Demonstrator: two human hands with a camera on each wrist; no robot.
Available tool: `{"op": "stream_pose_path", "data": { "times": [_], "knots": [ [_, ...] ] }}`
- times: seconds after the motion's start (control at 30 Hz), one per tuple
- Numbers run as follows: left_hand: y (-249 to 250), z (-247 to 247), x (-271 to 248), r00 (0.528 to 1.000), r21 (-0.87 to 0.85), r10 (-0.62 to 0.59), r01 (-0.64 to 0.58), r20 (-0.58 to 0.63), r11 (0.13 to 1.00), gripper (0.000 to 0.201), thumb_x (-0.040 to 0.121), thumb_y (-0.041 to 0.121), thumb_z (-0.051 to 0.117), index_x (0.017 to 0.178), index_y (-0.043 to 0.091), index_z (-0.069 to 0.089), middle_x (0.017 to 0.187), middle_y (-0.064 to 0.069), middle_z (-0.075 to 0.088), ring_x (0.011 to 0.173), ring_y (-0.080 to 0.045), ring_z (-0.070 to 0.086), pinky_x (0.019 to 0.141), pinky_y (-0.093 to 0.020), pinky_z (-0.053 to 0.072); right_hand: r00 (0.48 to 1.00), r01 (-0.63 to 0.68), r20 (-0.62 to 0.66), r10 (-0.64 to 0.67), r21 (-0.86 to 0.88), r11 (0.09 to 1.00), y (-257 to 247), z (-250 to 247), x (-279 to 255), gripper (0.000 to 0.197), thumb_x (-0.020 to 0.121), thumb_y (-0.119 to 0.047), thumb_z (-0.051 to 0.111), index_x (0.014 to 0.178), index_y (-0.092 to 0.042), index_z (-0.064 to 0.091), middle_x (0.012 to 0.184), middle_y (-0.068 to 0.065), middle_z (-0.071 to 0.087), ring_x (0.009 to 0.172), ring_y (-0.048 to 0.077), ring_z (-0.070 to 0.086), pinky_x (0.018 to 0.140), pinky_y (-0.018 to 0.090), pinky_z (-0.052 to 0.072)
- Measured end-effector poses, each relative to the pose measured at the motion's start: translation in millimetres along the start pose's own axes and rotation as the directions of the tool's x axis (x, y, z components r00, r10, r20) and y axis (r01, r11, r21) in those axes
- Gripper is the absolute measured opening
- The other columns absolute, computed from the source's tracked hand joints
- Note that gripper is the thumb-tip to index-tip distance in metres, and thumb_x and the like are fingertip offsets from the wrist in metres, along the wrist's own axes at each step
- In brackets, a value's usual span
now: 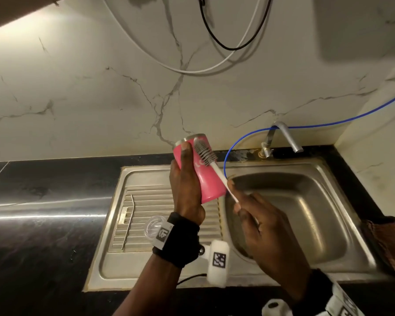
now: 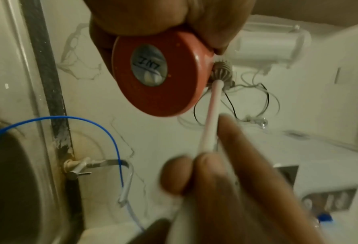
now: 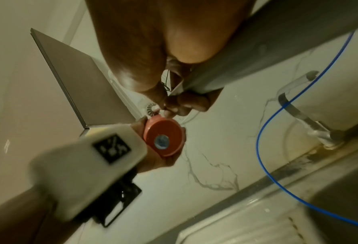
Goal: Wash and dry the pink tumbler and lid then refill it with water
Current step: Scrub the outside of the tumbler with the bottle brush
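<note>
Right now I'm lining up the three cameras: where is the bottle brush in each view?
Head: brush lies against the pink tumbler, centre.
Left wrist: brush right of the tumbler's base, handle running down to the right hand.
Right wrist: bristles small, above the base, centre.
Shared landmark: blue tube.

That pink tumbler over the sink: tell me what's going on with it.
A person is scrubbing it. The left hand grips the pink tumbler, tilted above the sink, while the right hand holds a bottle brush against its outer side near the rim. The clear lid and a metal straw lie on the drainboard. No water shows at the tap.
</note>
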State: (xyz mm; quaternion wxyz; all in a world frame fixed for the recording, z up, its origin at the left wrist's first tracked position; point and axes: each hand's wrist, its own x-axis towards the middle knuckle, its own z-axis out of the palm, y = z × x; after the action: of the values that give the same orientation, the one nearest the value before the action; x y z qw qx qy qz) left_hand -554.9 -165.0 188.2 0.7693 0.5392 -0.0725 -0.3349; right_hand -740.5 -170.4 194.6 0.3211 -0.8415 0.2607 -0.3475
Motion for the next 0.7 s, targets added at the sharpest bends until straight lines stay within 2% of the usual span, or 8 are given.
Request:
{"op": "stream_pose_path", "data": {
  "times": [0.07, 0.13, 0.27, 0.33, 0.47, 0.53, 0.6, 0.7],
  "knots": [
    [7.3, -7.3, 8.1, 0.999, -0.012, 0.023, -0.023, -0.024, 1.000, 0.067, 0.088, 0.077, 0.065, 0.128, 0.024, 0.065, 0.121, -0.022, 0.075, 0.111, -0.046, 0.074, 0.094, -0.069, 0.059, 0.998, -0.030, 0.058, 0.028, 0.026, 0.999, -0.3, -1.9, -16.3, 0.053, 0.100, -0.017, 0.052, 0.150, -0.035, 0.051, 0.095, -0.008, 0.060, 0.087, 0.004, 0.062, 0.079, 0.005, 0.042],
    [10.8, -11.2, 11.0, 0.999, -0.016, 0.036, -0.037, -0.035, 0.999, 0.067, 0.088, 0.076, 0.064, 0.129, 0.023, 0.063, 0.122, -0.022, 0.074, 0.107, -0.043, 0.075, 0.092, -0.064, 0.062, 0.996, -0.042, 0.083, 0.039, 0.028, 0.999, 0.0, -5.3, -23.8, 0.050, 0.102, -0.022, 0.051, 0.150, -0.038, 0.050, 0.094, -0.010, 0.059, 0.087, 0.001, 0.061, 0.077, 0.005, 0.041],
    [-1.2, -5.3, -1.7, 0.999, -0.049, 0.006, -0.004, 0.047, 0.999, 0.068, 0.089, 0.074, 0.065, 0.134, 0.023, 0.065, 0.121, -0.018, 0.076, 0.101, -0.036, 0.074, 0.094, -0.061, 0.061, 1.000, -0.001, 0.029, 0.002, -0.035, 0.999, 3.3, -2.8, -2.9, 0.057, 0.099, -0.003, 0.060, 0.149, -0.028, 0.053, 0.093, -0.006, 0.060, 0.081, 0.006, 0.061, 0.076, 0.008, 0.042],
    [-6.2, -2.1, -8.2, 0.996, -0.052, 0.016, -0.011, 0.089, 0.999, 0.064, 0.093, 0.069, 0.062, 0.136, 0.023, 0.068, 0.122, -0.012, 0.077, 0.103, -0.028, 0.074, 0.094, -0.053, 0.061, 1.000, 0.009, -0.001, -0.009, -0.041, 0.999, 4.6, -0.2, 9.5, 0.060, 0.096, 0.004, 0.062, 0.148, -0.023, 0.055, 0.099, 0.000, 0.065, 0.085, 0.009, 0.064, 0.079, 0.010, 0.045],
    [-5.2, -3.0, -8.1, 0.993, -0.018, 0.018, -0.016, 0.113, 1.000, 0.064, 0.095, 0.068, 0.061, 0.137, 0.021, 0.065, 0.121, -0.011, 0.078, 0.100, -0.024, 0.076, 0.078, -0.042, 0.063, 0.999, -0.007, -0.049, 0.005, -0.026, 1.000, 5.6, 2.3, 13.1, 0.060, 0.095, 0.007, 0.062, 0.147, -0.022, 0.057, 0.096, 0.001, 0.065, 0.082, 0.009, 0.063, 0.077, 0.008, 0.043],
    [0.6, -6.6, 0.6, 0.997, -0.029, 0.019, -0.017, 0.081, 0.999, 0.073, 0.090, 0.076, 0.065, 0.138, 0.021, 0.064, 0.122, -0.014, 0.076, 0.100, -0.028, 0.076, 0.079, -0.046, 0.064, 1.000, -0.003, -0.022, 0.003, -0.002, 1.000, 5.1, 2.9, 3.8, 0.061, 0.096, 0.005, 0.061, 0.148, -0.025, 0.055, 0.093, -0.003, 0.063, 0.083, 0.008, 0.063, 0.078, 0.011, 0.044],
    [7.3, -10.0, 10.0, 0.999, -0.048, 0.020, -0.018, 0.042, 0.999, 0.079, 0.084, 0.080, 0.067, 0.137, 0.021, 0.063, 0.124, -0.019, 0.075, 0.105, -0.036, 0.076, 0.087, -0.055, 0.064, 0.999, -0.034, 0.033, 0.033, 0.033, 0.999, 3.7, 1.6, -8.7, 0.061, 0.098, 0.000, 0.059, 0.149, -0.033, 0.053, 0.091, -0.008, 0.061, 0.083, 0.006, 0.063, 0.078, 0.008, 0.042],
    [8.9, -8.8, 10.4, 0.999, -0.071, 0.009, -0.006, 0.039, 0.997, 0.080, 0.085, 0.078, 0.066, 0.139, 0.020, 0.061, 0.124, -0.019, 0.075, 0.100, -0.033, 0.076, 0.081, -0.049, 0.063, 0.997, -0.068, 0.023, 0.067, 0.054, 0.996, 4.5, -2.8, -9.4, 0.059, 0.100, -0.006, 0.057, 0.148, -0.039, 0.052, 0.092, -0.008, 0.062, 0.085, 0.006, 0.065, 0.078, 0.007, 0.042]
  ]
}}
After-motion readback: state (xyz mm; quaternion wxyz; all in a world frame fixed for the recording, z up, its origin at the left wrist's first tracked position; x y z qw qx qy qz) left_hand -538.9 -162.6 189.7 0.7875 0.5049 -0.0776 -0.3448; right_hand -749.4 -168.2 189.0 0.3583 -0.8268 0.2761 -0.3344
